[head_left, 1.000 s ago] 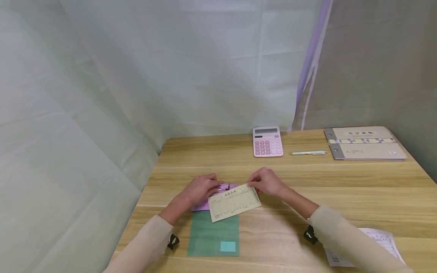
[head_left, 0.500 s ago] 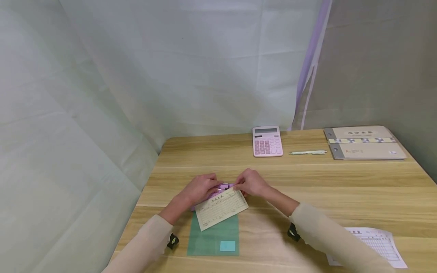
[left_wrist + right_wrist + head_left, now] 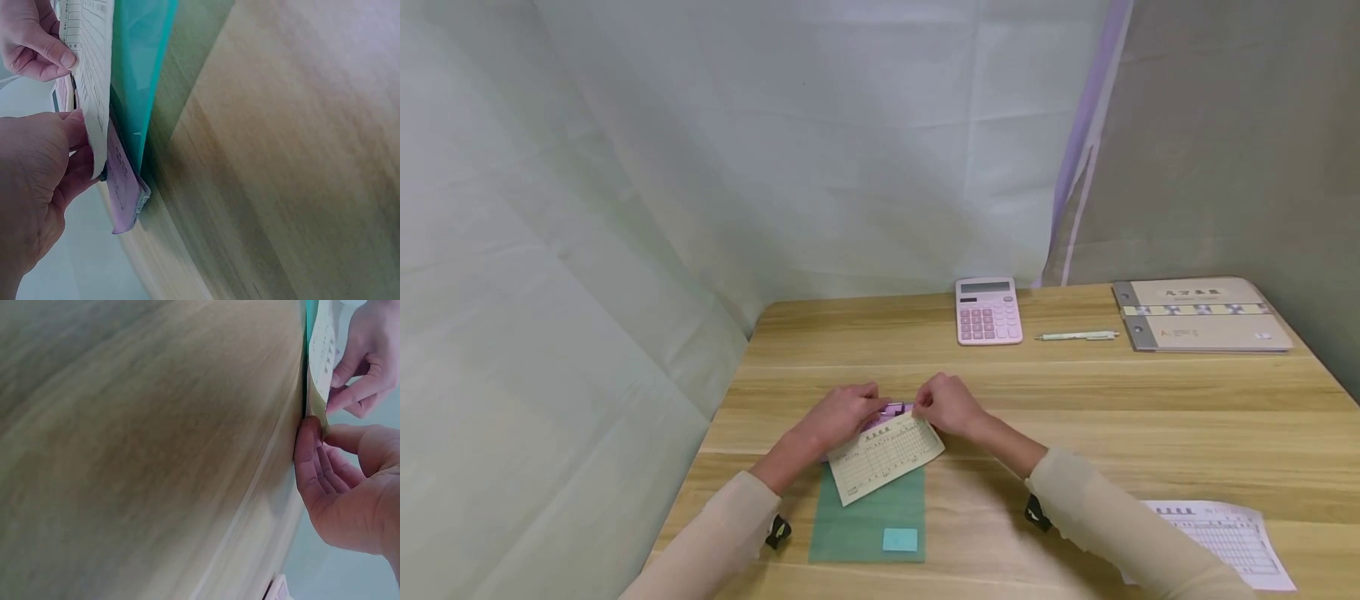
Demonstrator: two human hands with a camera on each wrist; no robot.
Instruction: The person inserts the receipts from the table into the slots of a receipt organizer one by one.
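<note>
My right hand pinches the upper right corner of a pale yellow printed form between thumb and fingers. The form lies tilted over some pink slips, covering most of them. At the slips' top edge is a binder clip with silver wire handles. My left hand grips this clip, its fingers partly hiding it; in the left wrist view the form's edge passes right by the thumb. Below the papers lies a translucent green folder with a light blue label.
A pink calculator, a pen and a beige-and-grey binder lie along the table's far side. Partly under the right sleeve is a white printed form at front right.
My right hand has moved left with the yellow form, which now overlaps the pink slips and green folder more. In the last half second it barely shifts. The left hand stays at the clip.
</note>
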